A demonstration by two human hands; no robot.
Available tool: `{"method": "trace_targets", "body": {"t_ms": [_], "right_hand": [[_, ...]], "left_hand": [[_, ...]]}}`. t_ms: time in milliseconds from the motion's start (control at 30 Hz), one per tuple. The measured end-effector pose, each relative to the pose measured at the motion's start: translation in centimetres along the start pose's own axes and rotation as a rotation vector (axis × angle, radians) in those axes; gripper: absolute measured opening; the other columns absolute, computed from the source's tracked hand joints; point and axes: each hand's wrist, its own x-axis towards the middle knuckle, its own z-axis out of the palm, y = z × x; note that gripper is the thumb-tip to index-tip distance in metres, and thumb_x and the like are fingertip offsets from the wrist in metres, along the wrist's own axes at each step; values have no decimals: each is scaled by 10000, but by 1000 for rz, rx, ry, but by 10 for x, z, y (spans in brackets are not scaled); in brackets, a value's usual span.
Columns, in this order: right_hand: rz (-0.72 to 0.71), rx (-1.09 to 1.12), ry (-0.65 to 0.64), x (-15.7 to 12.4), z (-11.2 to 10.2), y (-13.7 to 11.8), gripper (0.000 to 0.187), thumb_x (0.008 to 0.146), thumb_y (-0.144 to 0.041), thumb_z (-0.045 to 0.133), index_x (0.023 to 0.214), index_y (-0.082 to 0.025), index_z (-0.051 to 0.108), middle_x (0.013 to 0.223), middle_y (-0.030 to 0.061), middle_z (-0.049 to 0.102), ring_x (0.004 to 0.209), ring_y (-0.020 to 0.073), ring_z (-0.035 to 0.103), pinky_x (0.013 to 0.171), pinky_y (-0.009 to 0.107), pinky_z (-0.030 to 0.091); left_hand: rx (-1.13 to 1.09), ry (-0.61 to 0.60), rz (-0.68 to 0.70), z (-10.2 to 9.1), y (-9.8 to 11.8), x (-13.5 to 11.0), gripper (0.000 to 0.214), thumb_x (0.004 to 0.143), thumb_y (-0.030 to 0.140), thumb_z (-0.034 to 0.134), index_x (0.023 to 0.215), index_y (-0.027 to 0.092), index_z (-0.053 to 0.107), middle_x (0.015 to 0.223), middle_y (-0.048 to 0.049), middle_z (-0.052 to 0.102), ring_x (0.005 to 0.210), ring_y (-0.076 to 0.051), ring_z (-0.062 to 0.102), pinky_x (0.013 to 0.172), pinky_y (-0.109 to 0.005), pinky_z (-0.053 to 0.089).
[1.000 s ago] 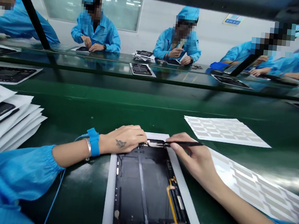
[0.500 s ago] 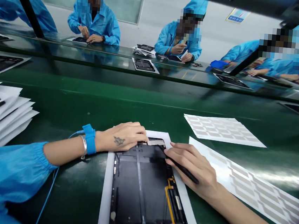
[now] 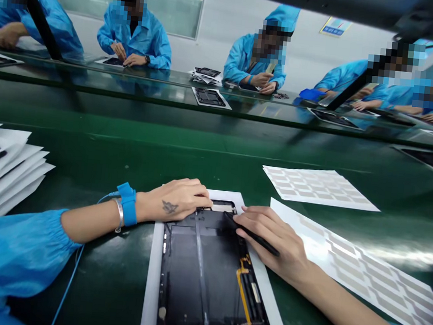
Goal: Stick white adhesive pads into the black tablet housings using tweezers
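Observation:
An opened tablet's dark rear housing (image 3: 201,278) lies on a white backing sheet (image 3: 151,289), with an orange-yellow flex strip along its right side. My left hand (image 3: 178,199) rests on the housing's top edge, holding nothing visible. A blue anti-static wrist strap (image 3: 128,205) circles that wrist. My right hand (image 3: 270,236) holds slim black tweezers (image 3: 251,233), whose tip sits close to a small pale strip (image 3: 222,208) at the housing's top. The fingers of my left hand hide part of that edge.
Several white-backed tablets (image 3: 1,167) lie stacked at the left. Sheets of pale adhesive pieces (image 3: 317,187) lie on the green mat (image 3: 125,159) at the right. Co-workers in blue (image 3: 135,27) work beyond a glass shelf (image 3: 207,98) holding more tablets.
My right hand has dropped lower and the tweezers have swung from level to sloping down toward the housing's top. The view has shifted slightly. My left hand stays on the edge.

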Motion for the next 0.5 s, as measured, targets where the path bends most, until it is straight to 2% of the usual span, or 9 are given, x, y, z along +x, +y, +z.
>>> {"method": "trace_targets", "body": {"t_ms": [67, 133, 200, 267, 300, 367, 433, 500], "right_hand": [[161, 60, 70, -1, -2, 4, 145, 909, -146, 597, 1009, -216, 674, 844, 52, 723, 818, 212, 678, 746, 355, 578], [430, 111, 169, -3, -2, 11, 117, 935, -256, 581, 943, -236, 696, 864, 46, 727, 799, 209, 689, 706, 342, 573], [680, 184, 254, -4, -2, 18, 200, 937, -385, 572, 913, -237, 705, 894, 43, 729, 797, 216, 703, 699, 344, 576], [798, 270, 280, -3, -3, 23, 274, 919, -473, 575, 918, -232, 705, 918, 41, 726, 799, 223, 709, 728, 360, 578], [805, 291, 269, -1, -3, 23, 287, 915, -488, 574, 926, -232, 703, 927, 41, 722, 807, 224, 707, 742, 365, 573], [727, 262, 219, 7, -6, 22, 261, 924, -463, 566, 928, -235, 693, 950, 47, 709, 861, 229, 689, 771, 364, 552], [589, 189, 141, 18, -9, 19, 206, 952, -389, 533, 922, -233, 665, 940, 51, 693, 883, 221, 662, 774, 351, 524], [429, 138, -1, 31, -10, 18, 166, 973, -293, 483, 934, -225, 629, 894, 52, 669, 849, 206, 634, 745, 333, 498]], "left_hand": [[71, -37, 5, -2, 2, 1, 348, 958, 75, 396, 1239, 186, 568, 1180, -77, 605, 991, -208, 527, 820, -314, 451], [157, -84, 10, -5, 5, 4, 381, 978, 106, 391, 1315, 212, 532, 1166, -83, 593, 951, -208, 524, 766, -311, 435], [235, -129, 10, -8, 10, 10, 421, 989, 133, 386, 1385, 240, 483, 1124, -84, 585, 901, -207, 517, 720, -309, 418], [299, -160, -5, -9, 16, 19, 461, 996, 146, 368, 1436, 268, 433, 1094, -84, 576, 868, -207, 515, 695, -310, 408], [326, -167, -16, -9, 19, 23, 473, 1001, 151, 355, 1451, 281, 416, 1088, -84, 572, 855, -207, 518, 687, -311, 407], [358, -165, -32, -9, 23, 29, 474, 1012, 162, 332, 1459, 300, 408, 1086, -86, 569, 851, -207, 531, 682, -309, 414], [357, -163, -38, -8, 25, 29, 457, 1019, 182, 334, 1454, 295, 419, 1066, -90, 580, 851, -206, 553, 691, -311, 438], [322, -162, -43, -8, 24, 22, 413, 1017, 207, 358, 1412, 250, 471, 1063, -99, 603, 866, -212, 580, 715, -326, 476]]}}
